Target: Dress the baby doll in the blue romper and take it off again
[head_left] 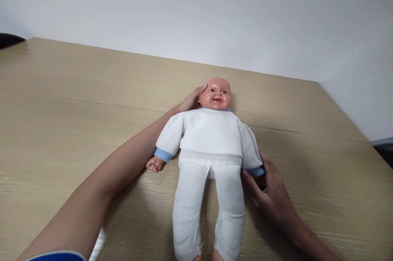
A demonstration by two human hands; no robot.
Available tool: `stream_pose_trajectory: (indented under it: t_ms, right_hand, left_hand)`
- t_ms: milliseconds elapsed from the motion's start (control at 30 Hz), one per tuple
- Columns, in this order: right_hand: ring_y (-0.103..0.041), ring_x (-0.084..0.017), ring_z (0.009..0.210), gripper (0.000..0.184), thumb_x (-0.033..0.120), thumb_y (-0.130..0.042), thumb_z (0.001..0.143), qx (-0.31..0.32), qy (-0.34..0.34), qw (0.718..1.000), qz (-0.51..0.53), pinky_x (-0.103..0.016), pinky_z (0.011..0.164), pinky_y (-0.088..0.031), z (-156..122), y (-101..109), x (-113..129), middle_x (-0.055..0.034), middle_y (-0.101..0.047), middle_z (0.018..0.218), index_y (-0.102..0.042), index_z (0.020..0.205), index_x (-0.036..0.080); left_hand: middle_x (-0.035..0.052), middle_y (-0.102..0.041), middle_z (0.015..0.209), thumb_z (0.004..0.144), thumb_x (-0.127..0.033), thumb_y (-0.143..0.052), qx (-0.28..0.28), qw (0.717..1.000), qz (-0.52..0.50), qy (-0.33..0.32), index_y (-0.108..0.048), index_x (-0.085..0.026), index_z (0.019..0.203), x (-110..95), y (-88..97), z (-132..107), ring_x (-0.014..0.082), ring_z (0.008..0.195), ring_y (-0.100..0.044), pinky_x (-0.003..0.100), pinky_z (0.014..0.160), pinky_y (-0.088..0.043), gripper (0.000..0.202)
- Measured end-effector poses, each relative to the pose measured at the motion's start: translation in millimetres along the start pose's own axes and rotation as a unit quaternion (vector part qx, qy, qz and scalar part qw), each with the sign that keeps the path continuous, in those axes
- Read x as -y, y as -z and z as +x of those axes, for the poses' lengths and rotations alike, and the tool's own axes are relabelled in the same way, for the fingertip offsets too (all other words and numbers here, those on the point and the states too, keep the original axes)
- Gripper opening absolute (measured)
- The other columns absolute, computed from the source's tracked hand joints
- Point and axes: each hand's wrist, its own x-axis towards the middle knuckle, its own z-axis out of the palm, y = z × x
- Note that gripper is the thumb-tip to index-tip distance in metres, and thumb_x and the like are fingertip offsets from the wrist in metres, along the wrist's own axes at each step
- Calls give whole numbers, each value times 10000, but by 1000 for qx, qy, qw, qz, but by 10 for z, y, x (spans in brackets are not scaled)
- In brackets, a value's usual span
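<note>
A baby doll (pixel 211 134) lies on its back, head away from me, in a white fleece top with blue cuffs and white trousers. My left hand (pixel 194 98) cups the side of the doll's head (pixel 218 94); its thumb rests near the temple and the other fingers are hidden behind the head. At the doll's other side, my right hand (pixel 270 183) is closed round the sleeve end and blue cuff (pixel 255 171), mostly covering the small hand there. The doll's other arm (pixel 167 140) lies across my left forearm. Its feet are cut off by the bottom edge.
The doll lies on a light wood-grain table (pixel 76 130) with a seam running across it. Behind stands a plain pale wall (pixel 196 15). Dark objects (pixel 10 39) show at the far left edge and at the right edge of the view.
</note>
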Motion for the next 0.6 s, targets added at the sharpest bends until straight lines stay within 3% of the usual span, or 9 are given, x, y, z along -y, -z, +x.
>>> stream_pose_trajectory:
  t_ms: [267, 600]
  right_hand:
    - [-773, -471, 1432, 711, 608, -731, 1116, -9, 3, 1000, -6, -672, 1222, -653, -6, -6, 7, -183, -764, 1602, -554, 1741, 318]
    - [-756, -477, 1460, 727, 606, -724, 1118, -15, 9, 1000, -10, -712, 1238, -640, -11, -19, 17, -172, -754, 1617, -543, 1776, 353]
  left_hand:
    - [161, -903, 1396, 1005, -681, -866, -24, 999, -14, -38, -906, -180, 1337, -55, -194, -115, 439, 1542, -754, 562, 1405, -551, 603]
    - [153, -888, 1442, 1023, -668, -860, -1, 998, 11, -57, -906, -185, 1298, -15, -100, -37, 424, 1459, -805, 529, 1341, -602, 557]
